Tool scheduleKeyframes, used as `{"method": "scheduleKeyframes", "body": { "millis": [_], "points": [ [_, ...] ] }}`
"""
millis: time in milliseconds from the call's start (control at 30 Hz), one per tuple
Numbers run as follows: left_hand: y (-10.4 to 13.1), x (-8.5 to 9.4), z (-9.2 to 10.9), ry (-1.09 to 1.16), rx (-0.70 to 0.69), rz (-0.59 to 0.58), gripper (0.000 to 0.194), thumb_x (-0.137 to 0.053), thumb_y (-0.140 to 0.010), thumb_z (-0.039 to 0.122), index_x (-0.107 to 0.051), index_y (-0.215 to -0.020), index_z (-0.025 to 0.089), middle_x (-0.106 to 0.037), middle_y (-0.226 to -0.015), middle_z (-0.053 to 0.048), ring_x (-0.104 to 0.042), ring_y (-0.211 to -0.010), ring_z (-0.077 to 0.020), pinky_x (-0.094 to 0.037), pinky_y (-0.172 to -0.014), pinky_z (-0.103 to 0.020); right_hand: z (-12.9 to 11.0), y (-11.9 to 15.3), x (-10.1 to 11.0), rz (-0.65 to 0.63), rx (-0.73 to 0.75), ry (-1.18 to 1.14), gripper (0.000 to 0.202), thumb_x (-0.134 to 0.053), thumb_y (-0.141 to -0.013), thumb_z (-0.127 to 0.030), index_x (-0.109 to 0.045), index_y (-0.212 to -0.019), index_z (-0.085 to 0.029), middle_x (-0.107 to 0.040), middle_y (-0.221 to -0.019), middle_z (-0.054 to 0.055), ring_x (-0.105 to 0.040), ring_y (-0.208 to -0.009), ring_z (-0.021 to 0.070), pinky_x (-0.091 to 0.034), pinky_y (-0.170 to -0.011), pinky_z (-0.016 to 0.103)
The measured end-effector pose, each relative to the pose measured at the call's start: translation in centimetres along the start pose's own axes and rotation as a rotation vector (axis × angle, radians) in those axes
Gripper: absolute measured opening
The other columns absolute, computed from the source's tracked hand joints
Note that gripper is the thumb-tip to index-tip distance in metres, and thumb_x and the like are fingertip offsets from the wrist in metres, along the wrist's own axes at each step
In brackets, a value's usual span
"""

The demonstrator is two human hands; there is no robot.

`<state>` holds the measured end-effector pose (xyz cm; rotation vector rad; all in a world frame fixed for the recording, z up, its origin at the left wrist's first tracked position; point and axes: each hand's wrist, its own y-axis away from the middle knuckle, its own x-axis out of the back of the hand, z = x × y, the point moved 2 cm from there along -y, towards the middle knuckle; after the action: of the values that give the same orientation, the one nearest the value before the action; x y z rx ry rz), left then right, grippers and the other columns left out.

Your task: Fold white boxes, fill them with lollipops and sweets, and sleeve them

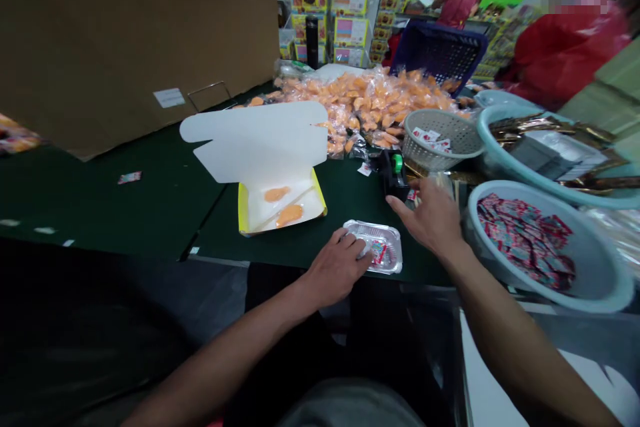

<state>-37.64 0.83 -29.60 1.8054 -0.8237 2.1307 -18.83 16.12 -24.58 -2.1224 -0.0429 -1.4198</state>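
Note:
A shallow silver foil tray lies near the front edge of the dark green table, with a small red-and-teal sachet in it. My left hand grips the tray's left side, its curled fingers reaching over the rim towards the sachet. To the right, my right hand hovers beside a black tape dispenser with a green roll. Its thumb and forefinger are apart, and nothing shows between them. Left of the tray stands an open white-and-yellow carton holding two orange pieces, its lid raised.
Wrapped orange pieces are heaped at the back. A grey basket holds small white packets; a pale blue basin holds many sachets. Another blue basin holds brown-gold packs. A large cardboard box stands left. Two people are beyond.

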Motion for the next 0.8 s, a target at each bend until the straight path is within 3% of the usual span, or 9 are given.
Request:
{"method": "scheduleKeyframes", "body": {
  "millis": [100, 267, 367, 533, 633, 733, 800],
  "points": [
    [0.1, -0.1, 0.0, 0.005, 0.005, -0.012, 0.035, -0.052, -0.103, 0.019, -0.063, -0.137, 0.019, -0.063, -0.114, -0.011, -0.054, -0.109, -0.0276, -0.034, -0.114, -0.049, -0.2, -3.6, -2.9, -0.055, -0.176, 0.100, 0.073, -0.078, -0.084, -0.066, -0.058, -0.126, -0.010, -0.071, -0.114, 0.026, -0.068, -0.102, 0.0423, -0.050, -0.085, 0.049],
    [0.2, -0.2, 0.1, -0.004, -0.001, 0.024, 0.034, -0.052, -0.104, 0.022, -0.064, -0.137, 0.020, -0.063, -0.112, -0.010, -0.053, -0.108, -0.0276, -0.032, -0.114, -0.049, 0.8, -5.4, -5.9, -0.099, -0.263, 0.109, 0.065, -0.075, -0.086, -0.049, -0.057, -0.133, -0.009, -0.073, -0.107, 0.024, -0.070, -0.095, 0.0392, -0.050, -0.083, 0.046],
    [0.3, -0.4, 0.1, -0.001, 0.015, 0.046, 0.034, -0.051, -0.105, 0.022, -0.063, -0.136, 0.019, -0.063, -0.113, -0.010, -0.053, -0.106, -0.0275, -0.032, -0.115, -0.050, 2.0, -4.4, -5.6, -0.028, -0.302, -0.047, 0.065, -0.073, -0.085, -0.051, -0.061, -0.137, -0.013, -0.074, -0.107, 0.018, -0.069, -0.097, 0.0361, -0.051, -0.089, 0.047],
    [0.5, -0.4, 0.2, 0.000, 0.002, 0.060, 0.033, -0.050, -0.104, 0.021, -0.064, -0.134, 0.017, -0.062, -0.114, -0.011, -0.053, -0.107, -0.0280, -0.033, -0.114, -0.051, 2.1, -1.4, -2.5, 0.148, -0.214, -0.208, 0.067, -0.077, -0.082, -0.055, -0.065, -0.139, -0.021, -0.074, -0.115, 0.013, -0.069, -0.101, 0.0325, -0.052, -0.093, 0.046],
    [0.5, -0.1, 0.2, -0.004, -0.014, 0.057, 0.032, -0.051, -0.105, 0.022, -0.064, -0.134, 0.017, -0.063, -0.112, -0.011, -0.054, -0.106, -0.0281, -0.034, -0.113, -0.051, 2.0, -0.2, -1.9, 0.013, -0.110, -0.243, 0.068, -0.081, -0.079, -0.055, -0.066, -0.137, -0.024, -0.074, -0.110, 0.010, -0.069, -0.092, 0.0298, -0.053, -0.087, 0.044],
    [0.8, 0.2, 0.2, -0.001, -0.017, 0.059, 0.031, -0.052, -0.105, 0.021, -0.063, -0.134, 0.017, -0.063, -0.112, -0.010, -0.054, -0.105, -0.0274, -0.034, -0.113, -0.050, 2.1, 0.1, -2.8, -0.183, -0.004, -0.307, 0.065, -0.081, -0.078, -0.052, -0.066, -0.135, -0.024, -0.073, -0.111, 0.009, -0.066, -0.079, 0.0237, -0.053, -0.076, 0.038],
    [1.0, 0.3, 0.2, 0.013, -0.016, 0.064, 0.030, -0.051, -0.106, 0.021, -0.064, -0.133, 0.018, -0.063, -0.112, -0.010, -0.054, -0.105, -0.0266, -0.034, -0.114, -0.050, 1.9, -0.1, -3.7, -0.218, 0.016, -0.304, 0.065, -0.081, -0.079, -0.050, -0.064, -0.135, -0.023, -0.072, -0.110, 0.008, -0.067, -0.081, 0.0236, -0.053, -0.076, 0.037]
  ]
}}
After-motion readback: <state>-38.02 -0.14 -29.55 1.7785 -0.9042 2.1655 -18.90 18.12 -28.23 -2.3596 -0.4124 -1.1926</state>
